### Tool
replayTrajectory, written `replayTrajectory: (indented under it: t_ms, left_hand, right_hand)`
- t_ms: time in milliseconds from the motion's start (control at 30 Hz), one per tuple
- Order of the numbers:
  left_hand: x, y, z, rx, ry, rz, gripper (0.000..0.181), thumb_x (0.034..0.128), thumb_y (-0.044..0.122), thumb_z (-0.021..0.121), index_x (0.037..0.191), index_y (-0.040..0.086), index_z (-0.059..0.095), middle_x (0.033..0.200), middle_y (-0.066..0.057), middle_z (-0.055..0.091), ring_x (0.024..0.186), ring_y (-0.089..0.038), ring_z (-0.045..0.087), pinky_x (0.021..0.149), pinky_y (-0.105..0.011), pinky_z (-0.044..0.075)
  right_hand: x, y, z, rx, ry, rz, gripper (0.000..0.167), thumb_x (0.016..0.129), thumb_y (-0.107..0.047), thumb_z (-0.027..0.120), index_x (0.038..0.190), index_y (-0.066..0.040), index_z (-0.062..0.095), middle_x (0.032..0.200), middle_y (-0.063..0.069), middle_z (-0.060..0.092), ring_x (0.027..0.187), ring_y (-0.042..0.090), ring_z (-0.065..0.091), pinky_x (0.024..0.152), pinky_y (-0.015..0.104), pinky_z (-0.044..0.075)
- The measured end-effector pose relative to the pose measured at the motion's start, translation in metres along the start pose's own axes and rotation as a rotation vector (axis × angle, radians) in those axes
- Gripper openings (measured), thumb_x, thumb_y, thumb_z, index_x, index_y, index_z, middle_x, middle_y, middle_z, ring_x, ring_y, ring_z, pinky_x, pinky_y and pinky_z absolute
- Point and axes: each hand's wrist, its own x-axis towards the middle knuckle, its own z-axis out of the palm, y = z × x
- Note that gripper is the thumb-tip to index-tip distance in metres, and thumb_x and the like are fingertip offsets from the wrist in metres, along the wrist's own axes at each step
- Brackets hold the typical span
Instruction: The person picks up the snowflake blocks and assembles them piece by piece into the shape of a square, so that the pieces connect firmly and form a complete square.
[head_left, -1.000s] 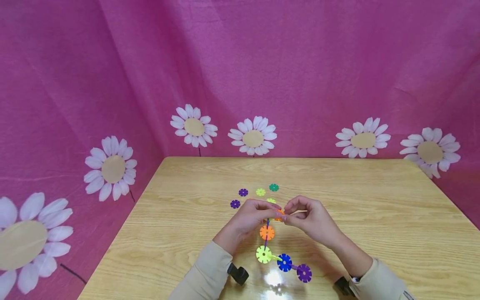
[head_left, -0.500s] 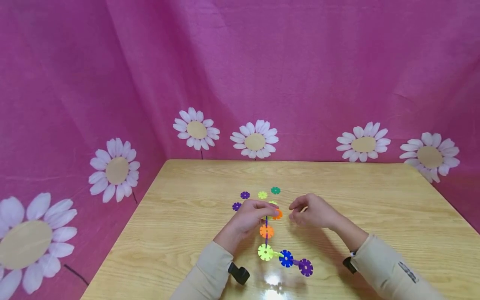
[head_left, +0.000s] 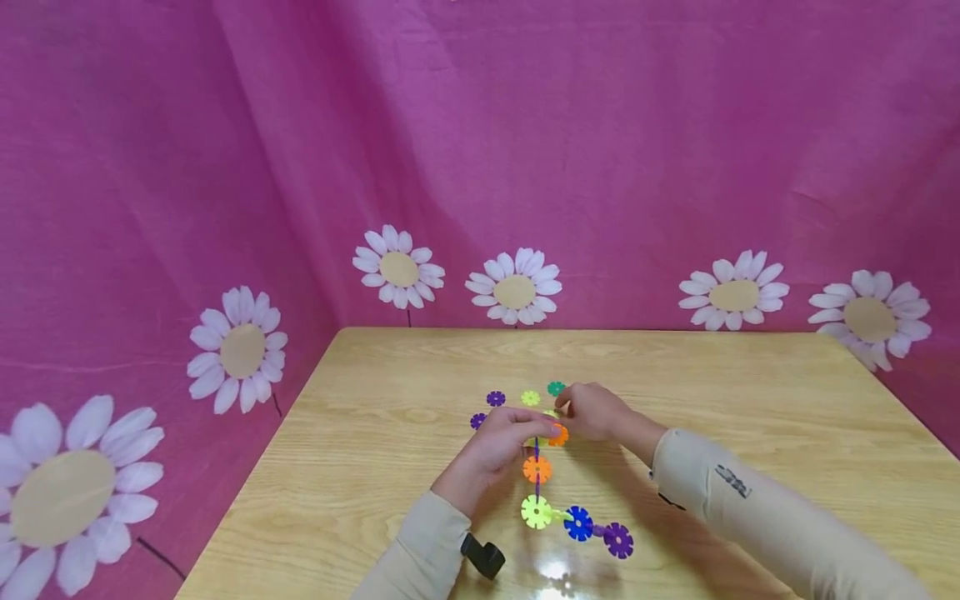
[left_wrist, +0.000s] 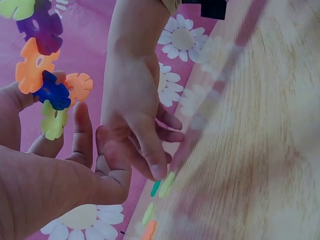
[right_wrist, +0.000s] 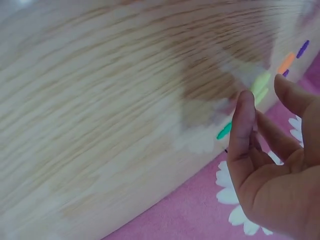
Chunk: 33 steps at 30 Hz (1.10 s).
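My left hand (head_left: pixel 495 446) pinches the upper end of a chain of notched plastic discs, by an orange disc (head_left: pixel 558 434). In the left wrist view a yellow-green disc (left_wrist: pixel 54 121), a blue disc (left_wrist: pixel 52 92) and an orange disc (left_wrist: pixel 80 88) meet at its fingertips. The chain hangs through another orange disc (head_left: pixel 537 469), a yellow-green disc (head_left: pixel 536 512), a blue disc (head_left: pixel 578 523) and a purple disc (head_left: pixel 618 541). My right hand (head_left: pixel 595 412), empty with thumb and fingers apart, hovers over a yellow-green disc (right_wrist: pixel 260 84) lying on the table, close to a green disc (right_wrist: pixel 224 130).
On the wooden table (head_left: pixel 375 417) more loose discs lie behind my left hand, including a purple disc (head_left: pixel 496 398) and a yellow-green disc (head_left: pixel 530 398). A pink cloth (head_left: pixel 600 125) with white flowers stands behind the table and along its left side.
My right hand has let go of the chain's orange disc, drawn off to the right, then reached forward and left to the loose discs. My left hand keeps its pinch.
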Motion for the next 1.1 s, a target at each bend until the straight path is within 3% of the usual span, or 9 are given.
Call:
replayTrajectory:
  t_ms: [133,467,633,900,1100]
  left_hand:
    - [-0.001,-0.001,0.0,-0.005,-0.009,0.006,0.027,0.0919,0.02,0.07,0.105,-0.003,0.075,0.109,-0.005,0.073,0.105,-0.017,0.06,0.089,-0.035,0.05]
    - [0.0,0.0,0.002,-0.022,-0.011,0.001,0.026,0.0916,0.018,0.07,0.105,-0.004,0.075,0.109,-0.006,0.073,0.1,-0.016,0.061,0.076,-0.028,0.046]
    - [-0.001,0.0,0.002,-0.016,-0.006,0.008,0.024,0.0908,0.017,0.071,0.103,-0.003,0.076,0.109,-0.009,0.074,0.098,-0.015,0.061,0.074,-0.028,0.045]
    - [0.0,-0.001,0.001,-0.008,-0.001,-0.011,0.023,0.092,0.018,0.069,0.103,-0.001,0.076,0.107,-0.008,0.075,0.1,-0.016,0.06,0.077,-0.03,0.045]
    - [-0.001,0.0,0.0,-0.014,-0.003,-0.016,0.025,0.0916,0.019,0.07,0.105,-0.002,0.076,0.109,-0.005,0.074,0.102,-0.016,0.061,0.079,-0.031,0.046]
  right_hand:
    - [0.005,-0.004,0.004,-0.014,0.006,0.018,0.028,0.088,-0.021,0.074,0.107,-0.001,0.074,0.08,0.004,0.071,0.073,0.015,0.061,0.072,0.035,0.055]
    - [0.01,-0.003,0.012,0.045,0.046,-0.005,0.021,0.084,-0.013,0.078,0.1,0.0,0.075,0.088,0.009,0.073,0.079,0.019,0.064,0.08,0.039,0.056]
    - [0.01,0.0,0.015,0.103,0.071,0.043,0.021,0.082,-0.013,0.079,0.097,0.001,0.073,0.083,0.006,0.069,0.078,0.017,0.061,0.077,0.035,0.055]
    - [0.004,0.0,0.016,0.167,0.159,-0.007,0.018,0.081,-0.006,0.08,0.097,0.0,0.074,0.086,0.01,0.07,0.078,0.019,0.068,0.071,0.031,0.058]
    - [-0.007,-0.001,0.01,0.222,0.179,0.005,0.015,0.084,-0.002,0.076,0.098,-0.001,0.076,0.09,0.01,0.075,0.081,0.02,0.072,0.072,0.033,0.06]
